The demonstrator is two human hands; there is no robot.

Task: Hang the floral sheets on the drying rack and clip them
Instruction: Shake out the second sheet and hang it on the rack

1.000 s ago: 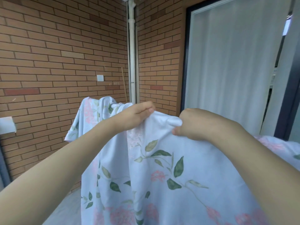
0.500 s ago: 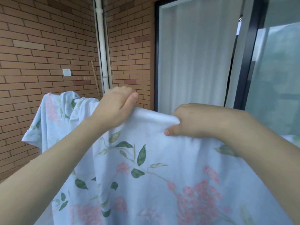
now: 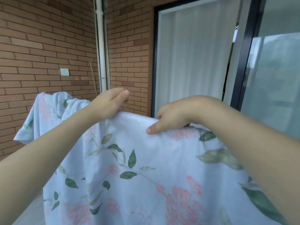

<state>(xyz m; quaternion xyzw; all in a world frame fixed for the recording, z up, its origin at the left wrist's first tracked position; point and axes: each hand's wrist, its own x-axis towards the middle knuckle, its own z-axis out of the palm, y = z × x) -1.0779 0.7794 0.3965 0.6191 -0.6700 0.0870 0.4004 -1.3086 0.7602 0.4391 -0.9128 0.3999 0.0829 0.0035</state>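
Brickwork [image 3: 40, 51] fills the left of the view, with a white drainpipe [image 3: 101, 46] running down the corner. Low against it, a bunched portion of floral fabric [image 3: 48, 114] is draped over something it hides entirely, presumably the drying rack (no bar or frame is visible, so this is a judgement). Whether that bunch is a second sheet or a far part of the near one cannot be told.

Left hand [image 3: 108, 104]: placed on the top fold of the floral sheet [image 3: 146, 159], thumb raised clear above it. The fingers pass behind the cloth, so its grip cannot be confirmed as clenched or released; it appears positioned to steady the fold along the hidden support.

Sheet: hangs broad and fairly flat toward the camera from that top edge, which suggests it is being spread out to dry evenly.

Right hand [image 3: 172, 119]: pinching the top edge, thumb in front and fingers curled over behind, apparently to draw the fabric taut away from the left hand.

Curtained glass door [image 3: 194, 59] stands behind, right of centre. No clips are in view; clipping is not yet done.
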